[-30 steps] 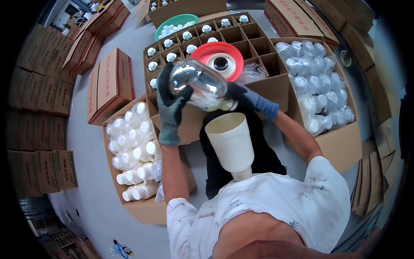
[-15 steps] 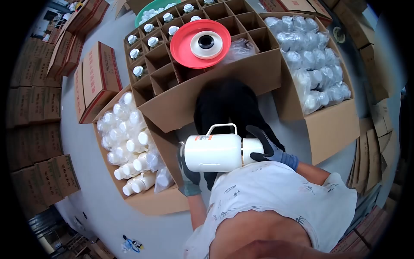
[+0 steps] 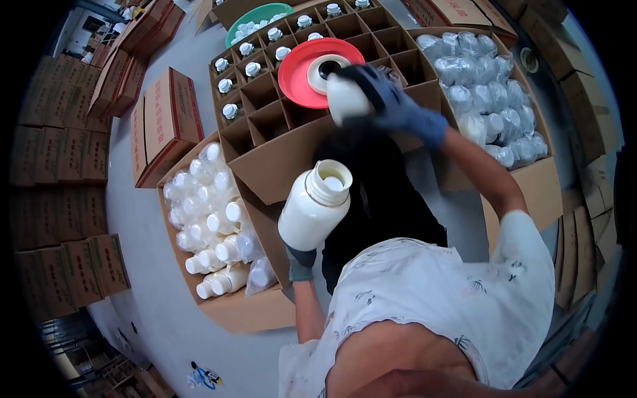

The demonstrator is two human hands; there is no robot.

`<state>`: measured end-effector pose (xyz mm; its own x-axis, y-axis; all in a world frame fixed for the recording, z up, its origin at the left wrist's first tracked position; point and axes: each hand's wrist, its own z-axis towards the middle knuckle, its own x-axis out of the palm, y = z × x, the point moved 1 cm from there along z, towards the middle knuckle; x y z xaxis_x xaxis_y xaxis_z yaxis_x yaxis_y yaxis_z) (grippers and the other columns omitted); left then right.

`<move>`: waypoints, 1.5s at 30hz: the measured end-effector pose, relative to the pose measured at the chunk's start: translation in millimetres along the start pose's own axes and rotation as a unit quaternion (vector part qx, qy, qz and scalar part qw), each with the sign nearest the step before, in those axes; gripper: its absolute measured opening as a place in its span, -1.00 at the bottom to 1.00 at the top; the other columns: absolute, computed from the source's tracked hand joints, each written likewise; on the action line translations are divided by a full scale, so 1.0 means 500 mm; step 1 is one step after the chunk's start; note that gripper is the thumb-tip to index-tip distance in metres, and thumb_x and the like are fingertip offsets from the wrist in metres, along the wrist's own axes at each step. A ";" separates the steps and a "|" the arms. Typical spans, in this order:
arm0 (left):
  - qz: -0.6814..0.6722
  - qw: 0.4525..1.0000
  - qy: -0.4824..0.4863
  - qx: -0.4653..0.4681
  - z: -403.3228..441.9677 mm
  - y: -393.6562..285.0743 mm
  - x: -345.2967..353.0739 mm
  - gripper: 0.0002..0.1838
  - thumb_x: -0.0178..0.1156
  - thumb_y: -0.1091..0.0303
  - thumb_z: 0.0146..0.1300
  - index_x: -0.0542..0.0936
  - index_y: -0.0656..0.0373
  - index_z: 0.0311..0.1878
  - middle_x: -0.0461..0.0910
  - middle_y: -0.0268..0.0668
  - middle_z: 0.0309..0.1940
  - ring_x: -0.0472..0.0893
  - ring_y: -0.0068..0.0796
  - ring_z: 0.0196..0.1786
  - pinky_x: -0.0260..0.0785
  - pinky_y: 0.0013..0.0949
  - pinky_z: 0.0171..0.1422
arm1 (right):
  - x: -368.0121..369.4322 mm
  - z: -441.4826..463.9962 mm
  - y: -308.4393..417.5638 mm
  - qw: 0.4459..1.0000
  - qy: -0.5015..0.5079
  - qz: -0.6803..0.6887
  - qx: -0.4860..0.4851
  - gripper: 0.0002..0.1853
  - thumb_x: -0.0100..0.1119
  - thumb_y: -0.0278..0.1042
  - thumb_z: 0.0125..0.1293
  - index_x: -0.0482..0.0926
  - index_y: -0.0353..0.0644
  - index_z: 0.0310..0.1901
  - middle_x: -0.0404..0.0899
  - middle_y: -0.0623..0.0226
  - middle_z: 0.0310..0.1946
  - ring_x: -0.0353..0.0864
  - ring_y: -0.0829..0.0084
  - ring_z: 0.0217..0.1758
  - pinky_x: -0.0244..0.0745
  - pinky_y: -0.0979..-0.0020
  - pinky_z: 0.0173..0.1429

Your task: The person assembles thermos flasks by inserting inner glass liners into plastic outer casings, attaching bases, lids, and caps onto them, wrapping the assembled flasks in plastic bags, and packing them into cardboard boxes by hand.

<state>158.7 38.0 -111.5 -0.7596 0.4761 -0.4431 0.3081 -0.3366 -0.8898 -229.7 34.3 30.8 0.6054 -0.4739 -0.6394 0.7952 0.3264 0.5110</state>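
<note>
White flask (image 3: 310, 215) tilts mouth-up off the divided carton's (image 3: 279, 169) near edge, left grip (image 3: 302, 260) grasping its base, right grip (image 3: 385, 99) clasping a white cup (image 3: 346, 105); slack one-handed holds could drop either.

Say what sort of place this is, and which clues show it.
Likely a warehouse or workshop packing area: printed cartons stand stacked at the left, a divided box holds white-capped items, and an open carton holds plastic-wrapped pieces.

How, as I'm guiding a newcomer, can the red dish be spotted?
Find the divided carton above the picture's centre. The dish rests on it, near the right hand. Unlike the green basin beyond, it is red, with a pale ring around a dark centre.
</note>
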 end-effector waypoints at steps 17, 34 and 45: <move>0.098 0.992 0.037 0.074 0.086 0.055 -0.023 -0.38 0.33 0.35 0.16 0.37 0.16 0.30 0.44 -0.14 0.24 0.42 -0.22 0.27 0.24 -0.21 0.38 | 0.109 -0.002 0.186 0.908 0.147 0.392 0.022 -0.11 0.61 -0.17 -0.15 0.36 -0.20 0.26 0.47 0.18 0.14 0.48 0.32 0.20 0.38 0.28 0.30; 0.040 0.997 0.065 0.018 0.069 0.084 -0.009 -0.55 0.24 0.35 0.20 0.49 0.20 0.17 0.55 -0.10 0.11 0.54 -0.19 0.13 0.36 -0.22 0.25 | 0.046 0.044 0.253 0.935 0.000 0.349 -0.058 -0.25 0.57 -0.21 -0.19 0.49 -0.24 0.12 0.56 0.16 -0.04 0.58 0.19 0.03 0.45 0.26 0.19; 0.389 0.833 0.366 0.141 0.365 -0.296 0.056 -0.71 0.05 0.24 0.23 0.64 0.25 -0.38 0.65 0.03 -0.37 0.66 -0.04 -0.28 0.50 -0.11 -0.12 | -0.009 -0.149 0.028 0.958 0.263 0.028 0.113 -0.55 0.39 -0.18 0.09 0.57 -0.13 0.02 0.57 0.10 -0.03 0.57 0.11 0.06 0.46 0.23 0.21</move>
<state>-12.6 -47.3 27.4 0.1926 0.3572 -0.9139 0.3184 -0.9038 -0.2861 -218.8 102.0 -2.0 0.6267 0.0368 -0.7784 0.7698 0.1257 0.6258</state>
